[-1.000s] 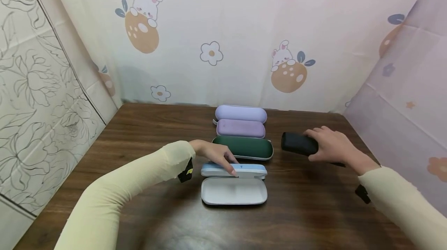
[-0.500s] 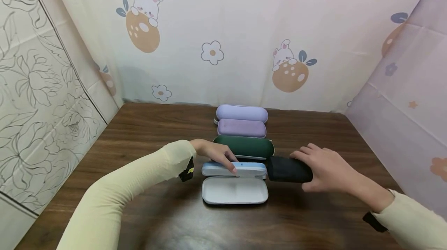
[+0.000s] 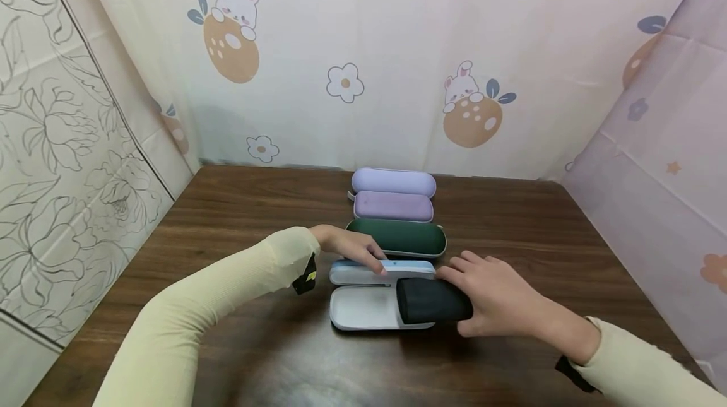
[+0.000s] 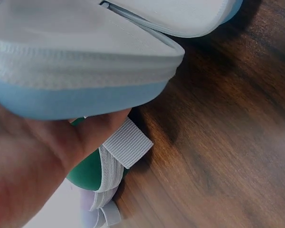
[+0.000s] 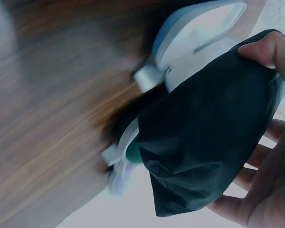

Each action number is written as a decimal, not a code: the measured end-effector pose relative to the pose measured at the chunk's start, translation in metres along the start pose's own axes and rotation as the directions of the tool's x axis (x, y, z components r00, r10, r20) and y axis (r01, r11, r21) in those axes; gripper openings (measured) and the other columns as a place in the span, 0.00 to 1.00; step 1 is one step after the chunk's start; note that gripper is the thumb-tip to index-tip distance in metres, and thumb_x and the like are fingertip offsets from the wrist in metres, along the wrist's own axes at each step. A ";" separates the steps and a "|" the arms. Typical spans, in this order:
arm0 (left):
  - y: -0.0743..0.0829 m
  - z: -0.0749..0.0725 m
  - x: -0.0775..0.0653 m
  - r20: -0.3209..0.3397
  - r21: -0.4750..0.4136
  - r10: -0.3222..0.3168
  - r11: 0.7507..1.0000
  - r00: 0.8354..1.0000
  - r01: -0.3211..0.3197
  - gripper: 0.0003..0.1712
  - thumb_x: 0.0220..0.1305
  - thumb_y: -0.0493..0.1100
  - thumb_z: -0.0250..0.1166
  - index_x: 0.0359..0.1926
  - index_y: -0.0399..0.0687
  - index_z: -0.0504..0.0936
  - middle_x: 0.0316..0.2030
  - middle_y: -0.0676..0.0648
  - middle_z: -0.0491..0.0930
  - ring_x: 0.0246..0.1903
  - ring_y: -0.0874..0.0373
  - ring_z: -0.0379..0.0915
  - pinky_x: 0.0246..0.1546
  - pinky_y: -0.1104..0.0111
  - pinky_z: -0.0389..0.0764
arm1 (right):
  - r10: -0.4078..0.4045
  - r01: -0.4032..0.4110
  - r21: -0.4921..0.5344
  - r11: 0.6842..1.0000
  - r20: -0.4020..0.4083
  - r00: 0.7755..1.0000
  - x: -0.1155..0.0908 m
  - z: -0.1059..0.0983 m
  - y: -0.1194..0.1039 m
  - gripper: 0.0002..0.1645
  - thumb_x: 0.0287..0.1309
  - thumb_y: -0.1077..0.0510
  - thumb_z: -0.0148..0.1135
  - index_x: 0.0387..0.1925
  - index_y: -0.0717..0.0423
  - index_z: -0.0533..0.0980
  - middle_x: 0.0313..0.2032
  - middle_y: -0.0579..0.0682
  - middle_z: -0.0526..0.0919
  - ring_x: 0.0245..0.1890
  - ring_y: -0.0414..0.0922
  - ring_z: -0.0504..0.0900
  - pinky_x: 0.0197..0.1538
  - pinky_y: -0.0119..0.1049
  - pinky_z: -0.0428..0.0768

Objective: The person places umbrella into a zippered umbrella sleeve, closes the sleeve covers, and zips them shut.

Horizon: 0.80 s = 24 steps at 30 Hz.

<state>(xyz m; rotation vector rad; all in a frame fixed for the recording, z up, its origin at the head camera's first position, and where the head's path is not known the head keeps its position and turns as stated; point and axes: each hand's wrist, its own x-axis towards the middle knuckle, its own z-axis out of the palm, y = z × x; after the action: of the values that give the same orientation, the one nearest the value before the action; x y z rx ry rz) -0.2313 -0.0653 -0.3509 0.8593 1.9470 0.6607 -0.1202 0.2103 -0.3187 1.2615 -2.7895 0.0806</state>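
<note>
A light blue zip glasses case (image 3: 363, 308) lies open on the table, its white lining showing. My left hand (image 3: 353, 248) holds its raised lid (image 4: 80, 102), the thumb on the inner side and the fingers hidden behind. My right hand (image 3: 500, 300) grips a black soft pouch (image 5: 204, 118) between the thumb and several fingers. In the head view the pouch overlaps the right half of the open case. The fabric is wrinkled at one end in the right wrist view, and whatever is inside is hidden.
Behind the open case, a dark green case (image 3: 403, 236), a purple case (image 3: 393, 206) and a lavender case (image 3: 393, 181) lie in a row on the wooden table (image 3: 255, 205). Printed cloth (image 3: 397, 28) hangs beyond the table's back edge.
My right hand has brought the black pouch leftward and nearer, from the right side of the table to over the open case. The left hand has stayed at the lid.
</note>
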 end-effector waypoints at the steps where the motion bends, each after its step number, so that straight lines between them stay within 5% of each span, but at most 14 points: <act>1: 0.000 0.000 0.000 0.000 0.000 0.000 1.000 1.000 0.000 0.31 0.63 0.55 0.58 0.65 0.50 0.72 0.58 0.54 0.73 0.53 0.66 0.68 0.53 0.69 0.69 | -0.003 0.003 -0.002 1.000 0.003 1.000 0.003 0.002 -0.002 0.38 0.27 0.46 0.72 0.49 0.50 0.77 0.39 0.43 0.76 0.36 0.40 0.68 0.28 0.35 0.70; 24: 0.004 0.002 0.007 -0.015 -0.003 -0.022 1.000 1.000 0.022 0.29 0.65 0.56 0.55 0.63 0.50 0.74 0.60 0.53 0.71 0.55 0.65 0.66 0.55 0.69 0.66 | -0.125 0.107 -0.236 0.966 -0.066 0.990 0.044 0.047 -0.054 0.37 0.29 0.44 0.76 0.45 0.58 0.78 0.33 0.52 0.76 0.32 0.48 0.71 0.24 0.37 0.75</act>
<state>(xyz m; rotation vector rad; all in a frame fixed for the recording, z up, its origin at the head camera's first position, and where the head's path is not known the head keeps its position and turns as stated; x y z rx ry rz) -0.2305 -0.0574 -0.3526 0.8321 1.9662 0.6586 -0.1111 0.1383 -0.3609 1.3263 -2.5602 -0.1925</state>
